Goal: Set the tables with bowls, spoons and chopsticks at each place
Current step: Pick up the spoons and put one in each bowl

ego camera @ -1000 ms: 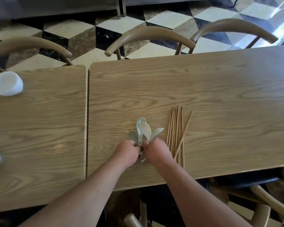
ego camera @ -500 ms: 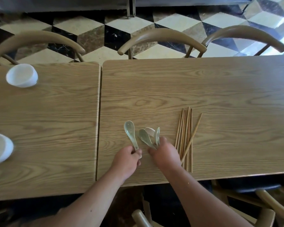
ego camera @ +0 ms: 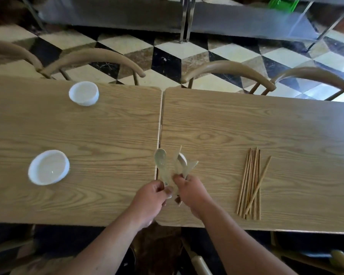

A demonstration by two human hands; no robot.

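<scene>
Two wooden tables stand side by side, the left table and the right table. My left hand pinches the handle of one pale green ceramic spoon over the seam between them. My right hand grips a small bunch of spoons fanned upward beside it. A bundle of wooden chopsticks lies on the right table, to the right of my hands. Two white bowls sit on the left table, one near the front and one near the far edge.
Several curved wooden chair backs line the far side of both tables, with a checkered tile floor behind. More chairs show below the near edge at right. A metal rack stands at the back.
My view has shifted left, bringing both bowls further into sight. My hands have carried the spoons leftward away from the chopsticks, to the seam between the tables.
</scene>
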